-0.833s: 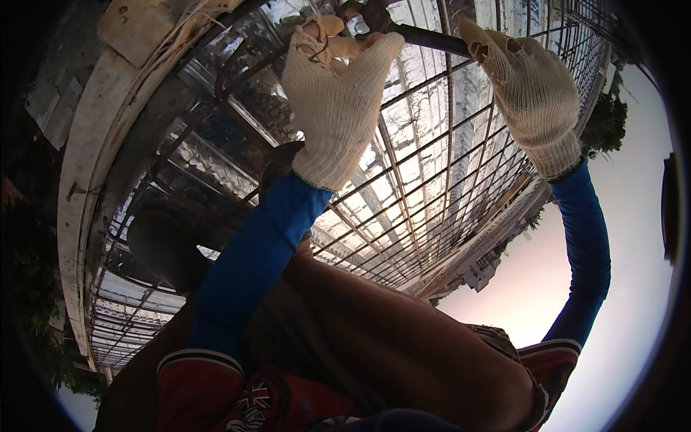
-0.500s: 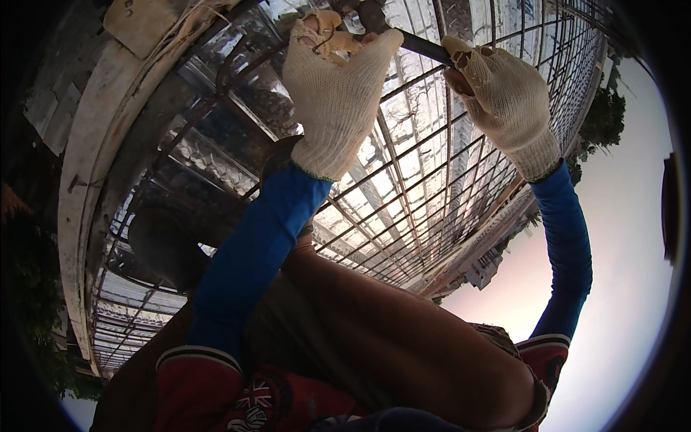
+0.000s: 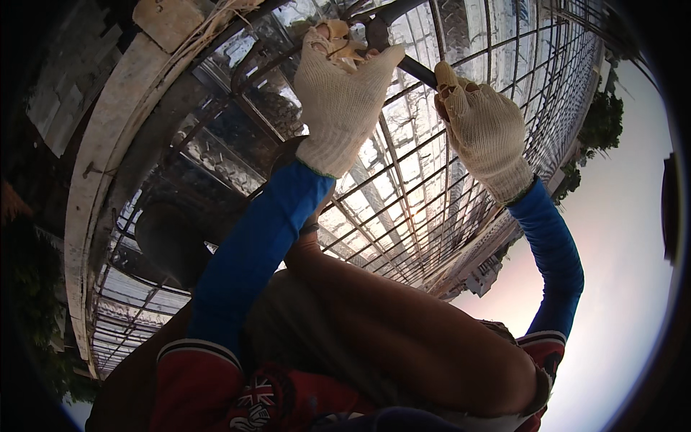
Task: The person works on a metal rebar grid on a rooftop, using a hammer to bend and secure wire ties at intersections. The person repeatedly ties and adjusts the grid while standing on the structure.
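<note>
My right hand (image 3: 484,129), in a worn cream knit glove, is closed round one handle of dark metal pincers (image 3: 419,71). Their rounded joint (image 3: 376,33) lies just beyond the thumb of my left hand (image 3: 342,101). A second dark arm of the tool runs from the joint to the upper edge, apart from my right hand. My left hand wears a matching glove with torn fingertips. Its fingers are curled in beside the tool and the bars; what they grip is hidden. Beneath both hands spreads a grid of thin steel bars (image 3: 408,169).
Bright, shiny sheeting (image 3: 425,194) lies under the bars. A pale board edge (image 3: 108,151) curves along the left side, with a bent nail in it. My bare bent leg (image 3: 403,317) crosses the lower middle. Trees (image 3: 601,122) and sky show at the right.
My right hand has moved down and left with the pincers' handle. The other arm of the pincers now shows at the top. My left hand sits slightly lower and further right in view.
</note>
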`<state>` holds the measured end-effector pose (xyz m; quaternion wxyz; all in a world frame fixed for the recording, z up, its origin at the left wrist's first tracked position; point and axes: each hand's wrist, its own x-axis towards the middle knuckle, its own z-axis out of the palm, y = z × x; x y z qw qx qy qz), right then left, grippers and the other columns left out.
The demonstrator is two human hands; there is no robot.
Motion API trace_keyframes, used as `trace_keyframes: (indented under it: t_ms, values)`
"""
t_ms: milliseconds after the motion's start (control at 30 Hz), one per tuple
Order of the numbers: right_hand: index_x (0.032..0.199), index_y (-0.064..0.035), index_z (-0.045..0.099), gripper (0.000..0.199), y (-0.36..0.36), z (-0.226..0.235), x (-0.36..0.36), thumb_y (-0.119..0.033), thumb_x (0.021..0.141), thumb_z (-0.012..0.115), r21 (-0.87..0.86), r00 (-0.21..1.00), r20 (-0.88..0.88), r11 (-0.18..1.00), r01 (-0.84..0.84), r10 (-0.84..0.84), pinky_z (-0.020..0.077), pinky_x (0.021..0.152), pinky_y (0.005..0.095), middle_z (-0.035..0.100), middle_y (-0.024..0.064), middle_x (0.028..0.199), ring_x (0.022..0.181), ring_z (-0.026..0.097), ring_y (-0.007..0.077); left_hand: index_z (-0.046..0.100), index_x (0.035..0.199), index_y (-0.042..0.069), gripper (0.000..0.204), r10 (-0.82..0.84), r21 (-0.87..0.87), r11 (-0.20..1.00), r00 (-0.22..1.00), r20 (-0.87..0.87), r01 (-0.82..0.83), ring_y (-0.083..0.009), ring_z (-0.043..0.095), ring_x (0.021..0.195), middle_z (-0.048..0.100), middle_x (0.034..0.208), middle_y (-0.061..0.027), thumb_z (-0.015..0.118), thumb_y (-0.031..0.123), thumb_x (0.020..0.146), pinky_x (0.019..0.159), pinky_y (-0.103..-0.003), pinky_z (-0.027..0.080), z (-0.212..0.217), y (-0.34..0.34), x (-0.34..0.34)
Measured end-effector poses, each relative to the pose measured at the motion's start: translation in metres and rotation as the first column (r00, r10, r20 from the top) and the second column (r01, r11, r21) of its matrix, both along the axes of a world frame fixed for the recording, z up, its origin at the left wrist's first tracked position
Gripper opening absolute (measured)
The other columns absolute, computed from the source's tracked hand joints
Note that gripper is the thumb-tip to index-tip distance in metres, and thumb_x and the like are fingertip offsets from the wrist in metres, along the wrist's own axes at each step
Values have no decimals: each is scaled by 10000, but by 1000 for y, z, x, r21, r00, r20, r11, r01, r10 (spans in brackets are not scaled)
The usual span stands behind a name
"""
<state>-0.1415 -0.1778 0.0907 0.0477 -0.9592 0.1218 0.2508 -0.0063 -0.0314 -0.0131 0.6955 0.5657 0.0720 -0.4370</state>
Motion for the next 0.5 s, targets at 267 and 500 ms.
trace_keyframes:
  t_ms: [267, 500]
  values:
    - [1128, -9, 657, 234, 36, 2, 11, -188, 980, 684, -131, 984, 17, 976, -174, 177, 555, 469, 322, 689, 83, 733, 594, 682, 187, 560, 1261, -18, 569, 23, 24, 999, 999, 42, -24, -158, 648, 855, 653, 986, -129, 831, 252, 840, 783, -351, 537, -9, -1, -9]
    - [1226, 55, 620, 293, 55, -1, 11, -168, 1036, 610, -117, 995, 28, 989, -87, 91, 523, 416, 288, 669, 71, 670, 530, 660, 163, 531, 1316, 33, 527, 258, -40, 963, 952, -165, -267, -52, 517, 680, 600, 897, -5, 806, 158, 885, 635, -249, 466, 5, -12, -19]
